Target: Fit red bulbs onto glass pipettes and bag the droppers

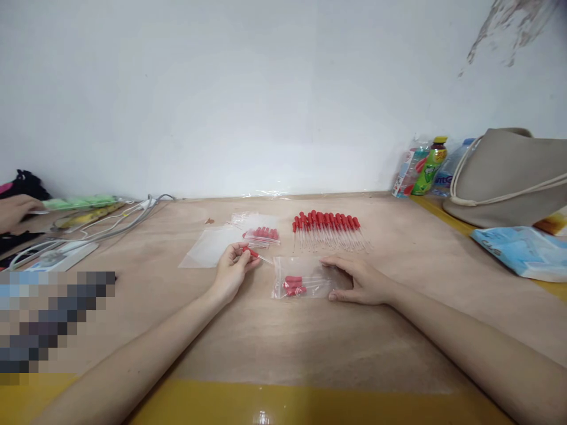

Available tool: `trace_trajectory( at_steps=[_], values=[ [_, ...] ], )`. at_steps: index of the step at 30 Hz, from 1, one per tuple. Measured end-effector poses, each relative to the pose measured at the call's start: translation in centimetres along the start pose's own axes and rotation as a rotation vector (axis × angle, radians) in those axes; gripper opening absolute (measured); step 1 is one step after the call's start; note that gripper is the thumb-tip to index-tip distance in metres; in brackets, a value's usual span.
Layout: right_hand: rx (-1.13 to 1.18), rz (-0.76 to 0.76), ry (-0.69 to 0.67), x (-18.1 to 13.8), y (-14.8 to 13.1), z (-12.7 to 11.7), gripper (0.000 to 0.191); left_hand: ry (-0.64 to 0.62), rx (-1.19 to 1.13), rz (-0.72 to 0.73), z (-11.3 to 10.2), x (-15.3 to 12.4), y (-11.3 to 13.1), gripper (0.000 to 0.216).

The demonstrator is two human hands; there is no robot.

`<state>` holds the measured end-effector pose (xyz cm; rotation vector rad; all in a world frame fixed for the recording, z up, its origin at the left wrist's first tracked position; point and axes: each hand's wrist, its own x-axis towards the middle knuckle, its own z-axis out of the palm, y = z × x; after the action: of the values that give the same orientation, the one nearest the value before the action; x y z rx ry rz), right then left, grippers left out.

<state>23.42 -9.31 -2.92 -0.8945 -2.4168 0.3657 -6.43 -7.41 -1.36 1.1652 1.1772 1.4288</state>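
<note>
My left hand (233, 268) pinches a glass dropper with a red rubber bulb (252, 253), its tip pointing right toward a clear plastic bag (305, 265). That bag lies flat on the table and holds a few red-bulbed droppers (294, 285). My right hand (357, 280) rests on the bag's right end, fingers curled on its edge. A row of several loose droppers (326, 229) lies just beyond. Another small bag with droppers inside (262, 234) sits behind my left hand, next to an empty bag (208, 248).
Drink bottles (427, 165) stand at the back right by the wall, beside a beige bag (509, 177) and a blue packet (522, 251). Cables and a power strip (66, 251) lie at the left, where another person's hand (15, 211) shows.
</note>
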Motion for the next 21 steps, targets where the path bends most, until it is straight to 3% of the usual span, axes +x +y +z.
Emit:
trace_trajectory(
  at_steps=[8, 21],
  values=[
    [-0.014, 0.005, -0.01, 0.0, 0.0, 0.0, 0.065, -0.342, 0.377, -0.049, -0.7, -0.7, 0.3, 0.027],
    [0.002, -0.021, 0.021, 0.1, 0.1, 0.1, 0.066, -0.442, 0.331, 0.06, 1.5, -0.9, -1.0, 0.031]
  ],
)
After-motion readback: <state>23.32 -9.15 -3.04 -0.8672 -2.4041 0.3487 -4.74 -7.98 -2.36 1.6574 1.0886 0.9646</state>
